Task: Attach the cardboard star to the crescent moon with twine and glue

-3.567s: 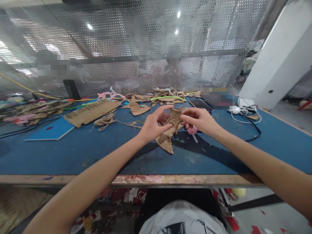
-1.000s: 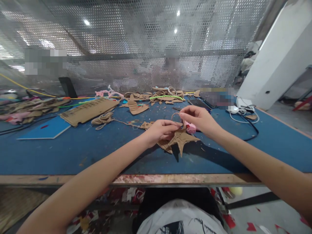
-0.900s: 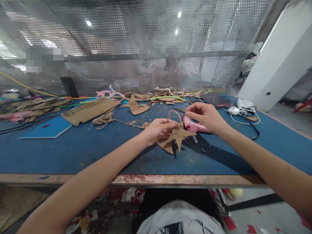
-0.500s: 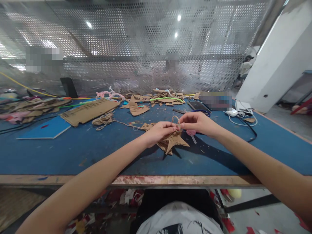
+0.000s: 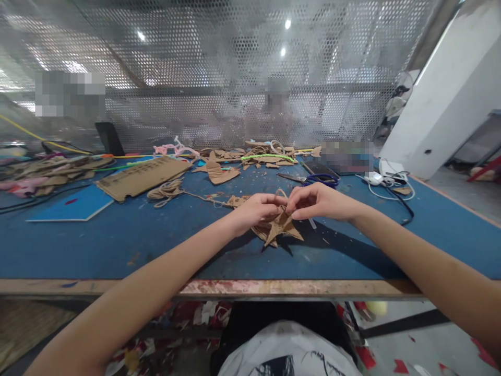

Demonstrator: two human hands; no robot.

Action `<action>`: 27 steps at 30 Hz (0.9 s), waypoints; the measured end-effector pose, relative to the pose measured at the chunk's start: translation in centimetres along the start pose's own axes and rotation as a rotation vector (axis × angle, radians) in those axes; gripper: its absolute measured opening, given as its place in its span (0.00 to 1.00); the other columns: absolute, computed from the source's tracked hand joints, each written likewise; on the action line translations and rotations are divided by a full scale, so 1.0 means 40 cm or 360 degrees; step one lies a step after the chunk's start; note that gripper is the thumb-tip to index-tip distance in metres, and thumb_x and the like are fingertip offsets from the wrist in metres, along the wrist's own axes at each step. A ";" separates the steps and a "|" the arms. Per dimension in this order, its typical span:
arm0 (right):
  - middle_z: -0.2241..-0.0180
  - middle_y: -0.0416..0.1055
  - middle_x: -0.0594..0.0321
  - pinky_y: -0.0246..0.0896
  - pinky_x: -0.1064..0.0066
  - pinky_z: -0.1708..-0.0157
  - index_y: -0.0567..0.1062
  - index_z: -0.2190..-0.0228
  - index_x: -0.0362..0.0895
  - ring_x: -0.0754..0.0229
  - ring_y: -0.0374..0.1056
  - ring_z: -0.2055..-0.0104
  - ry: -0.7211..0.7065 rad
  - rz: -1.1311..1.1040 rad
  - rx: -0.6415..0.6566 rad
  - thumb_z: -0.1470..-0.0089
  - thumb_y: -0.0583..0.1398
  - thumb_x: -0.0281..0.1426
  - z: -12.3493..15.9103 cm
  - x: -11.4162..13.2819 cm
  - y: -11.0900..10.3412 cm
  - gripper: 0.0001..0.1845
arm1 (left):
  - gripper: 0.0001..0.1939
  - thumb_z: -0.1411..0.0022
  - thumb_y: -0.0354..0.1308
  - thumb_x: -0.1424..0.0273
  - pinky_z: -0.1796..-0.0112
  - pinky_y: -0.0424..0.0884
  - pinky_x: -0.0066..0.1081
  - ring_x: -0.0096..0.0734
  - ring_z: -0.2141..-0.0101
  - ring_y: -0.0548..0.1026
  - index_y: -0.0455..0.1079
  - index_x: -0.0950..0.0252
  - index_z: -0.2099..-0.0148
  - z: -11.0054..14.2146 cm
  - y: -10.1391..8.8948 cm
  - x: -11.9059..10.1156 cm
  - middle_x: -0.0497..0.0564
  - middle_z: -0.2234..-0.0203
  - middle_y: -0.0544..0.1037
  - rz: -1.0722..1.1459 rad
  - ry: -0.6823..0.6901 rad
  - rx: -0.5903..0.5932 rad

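A small cardboard star (image 5: 282, 228) stands tilted over other cut cardboard, just above the blue tabletop. Fingers of my left hand (image 5: 256, 213) are closed at its upper left edge. My right hand (image 5: 319, 202) pinches at the star's top, where twine (image 5: 281, 192) loops up between the hands; the exact grip is partly hidden by the fingers. From a coil of twine (image 5: 166, 192) on the left, a strand runs to the cardboard under my left hand. The white stick of a small item (image 5: 312, 223) pokes out below my right hand.
Blue-handled scissors (image 5: 321, 180) and a dark phone (image 5: 315, 168) lie beyond my right hand. Cardboard scraps (image 5: 223, 172) line the back by the perforated metal screen (image 5: 203, 78). A cardboard sheet (image 5: 146, 177) rests partly over a blue board (image 5: 74, 206). White cables (image 5: 381, 180) lie right.
My right hand has shifted slightly and its fingers have curled down closer to the star's top, covering the pink part of the small item. My left hand has stayed nearly in place.
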State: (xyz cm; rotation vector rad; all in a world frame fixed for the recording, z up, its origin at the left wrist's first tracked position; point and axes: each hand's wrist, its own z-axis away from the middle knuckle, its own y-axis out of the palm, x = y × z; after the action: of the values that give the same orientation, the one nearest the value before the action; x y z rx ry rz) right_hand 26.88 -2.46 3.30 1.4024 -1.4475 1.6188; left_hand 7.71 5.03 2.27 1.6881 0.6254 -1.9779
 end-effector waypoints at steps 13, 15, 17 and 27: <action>0.80 0.66 0.70 0.48 0.75 0.79 0.75 0.74 0.41 0.70 0.57 0.78 0.0105 -0.0051 -0.0198 0.56 0.67 0.36 -0.005 0.009 0.015 0.11 | 0.16 0.56 0.65 0.75 0.80 0.54 0.19 0.17 0.81 0.63 0.68 0.67 0.62 0.004 0.001 0.004 0.44 0.78 0.71 0.0043 0.0049 0.0066; 0.80 0.67 0.69 0.48 0.75 0.79 0.75 0.74 0.41 0.70 0.57 0.78 0.0082 -0.0059 -0.0196 0.56 0.67 0.34 -0.004 0.010 0.016 0.10 | 0.16 0.56 0.65 0.76 0.79 0.55 0.19 0.17 0.80 0.65 0.67 0.67 0.62 0.006 0.002 0.003 0.44 0.79 0.72 0.0033 0.0062 0.0059; 0.79 0.67 0.69 0.48 0.75 0.79 0.75 0.75 0.41 0.70 0.58 0.78 0.0073 -0.0065 -0.0206 0.57 0.67 0.33 -0.004 0.010 0.018 0.09 | 0.16 0.57 0.65 0.76 0.79 0.54 0.19 0.17 0.80 0.65 0.67 0.67 0.63 0.007 0.004 0.003 0.44 0.79 0.72 0.0026 0.0059 0.0062; 0.80 0.68 0.69 0.49 0.74 0.78 0.74 0.76 0.41 0.69 0.58 0.78 0.0131 -0.0010 -0.0425 0.60 0.67 0.33 -0.010 0.005 0.036 0.09 | 0.15 0.51 0.66 0.63 0.79 0.52 0.20 0.15 0.80 0.62 0.74 0.69 0.66 0.001 0.002 0.006 0.48 0.76 0.73 0.0156 0.0046 0.0130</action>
State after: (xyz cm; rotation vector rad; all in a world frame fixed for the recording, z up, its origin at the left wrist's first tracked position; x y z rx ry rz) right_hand 25.39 -2.54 3.01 1.1748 -1.5437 1.4015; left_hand 7.69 4.91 2.02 1.7633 0.4687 -1.9375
